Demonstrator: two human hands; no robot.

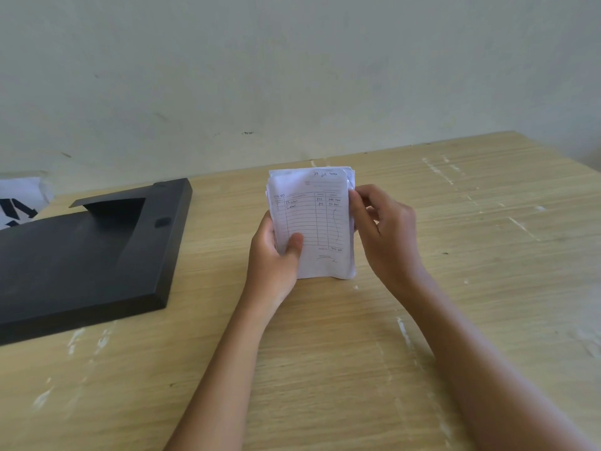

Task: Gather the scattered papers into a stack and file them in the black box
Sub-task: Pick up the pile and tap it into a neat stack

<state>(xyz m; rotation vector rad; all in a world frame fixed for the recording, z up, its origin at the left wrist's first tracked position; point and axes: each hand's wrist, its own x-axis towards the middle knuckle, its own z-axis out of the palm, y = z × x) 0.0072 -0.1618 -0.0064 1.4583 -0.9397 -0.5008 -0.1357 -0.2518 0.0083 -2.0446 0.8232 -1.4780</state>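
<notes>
- A stack of papers [320,222] is being held upright above the wooden table [455,222], its lower edge at or just above the tabletop; whether it touches cannot be told. The front sheet is a ruled form with handwriting.
- The stack's lower left side is being gripped by the left hand [276,255], with the thumb pressed on the front sheet.
- The stack's upper right edge is being pinched by the curled fingers of the right hand [383,229].
- The black box [91,255] is being left lying on the table well to the left of the stack, apart from both hands.
- A white sheet with black markings [19,203] is being partly hidden behind the box, at the left edge of the view.
</notes>
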